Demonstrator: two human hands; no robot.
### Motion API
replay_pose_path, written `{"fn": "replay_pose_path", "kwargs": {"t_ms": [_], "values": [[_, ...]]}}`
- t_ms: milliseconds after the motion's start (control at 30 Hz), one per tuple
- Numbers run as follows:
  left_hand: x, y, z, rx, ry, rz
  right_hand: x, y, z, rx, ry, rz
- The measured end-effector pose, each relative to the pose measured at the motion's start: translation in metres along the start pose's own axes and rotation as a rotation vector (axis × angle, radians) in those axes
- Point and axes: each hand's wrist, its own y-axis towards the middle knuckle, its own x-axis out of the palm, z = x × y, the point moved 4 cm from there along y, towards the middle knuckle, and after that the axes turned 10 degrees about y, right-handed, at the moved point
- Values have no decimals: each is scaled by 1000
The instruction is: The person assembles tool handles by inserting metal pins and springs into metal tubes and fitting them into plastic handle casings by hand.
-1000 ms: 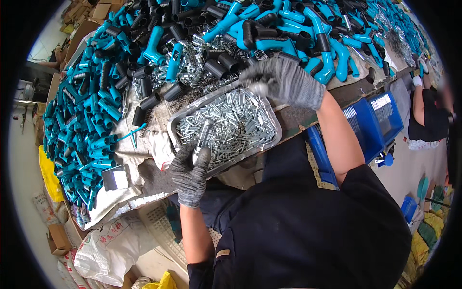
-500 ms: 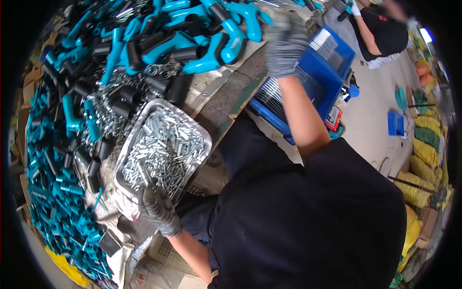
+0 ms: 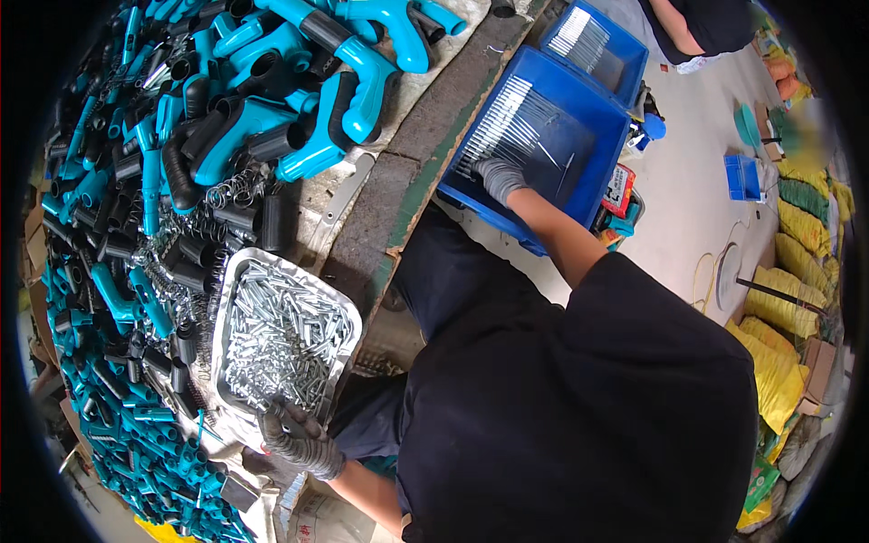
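My right hand (image 3: pixel 500 179), in a grey glove, is down inside a blue bin (image 3: pixel 597 172) over the near end of a row of thin metal rods (image 3: pixel 507 122). Its fingers are drawn together against the rods; what they pinch is too small to name. At the near edge of a metal tray (image 3: pixel 355 324) full of short silvery pins (image 3: pixel 281 335) is my gloved left hand (image 3: pixel 300 442). The fingers there are curled together, and anything between them is hidden.
Teal and black pistol-shaped housings (image 3: pixel 362 81), black sleeves (image 3: pixel 279 222) and coil springs (image 3: pixel 186 308) crowd the bench (image 3: pixel 398 195). A second blue bin (image 3: pixel 620 77) of rods stands beyond the first. Another person (image 3: pixel 706 27) sits at the far right. Yellow sacks (image 3: pixel 783 303) line the right side.
My right hand has come down from beside the bench edge into the blue bin. My left hand stays at the tray's near edge. The whole view has shifted.
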Motion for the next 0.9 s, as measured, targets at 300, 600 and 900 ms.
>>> {"fn": "replay_pose_path", "kwargs": {"t_ms": [300, 600, 900], "values": [[18, -11, 15, -70, 7, -54, 32, 10, 28, 352, 50, 20], [27, -10, 19, -50, -21, -114, 31, 13, 30, 263, 147, 6], [-8, -9, 21, -106, -223, -137, -99, -15, 22, 282, 614, 332]]}}
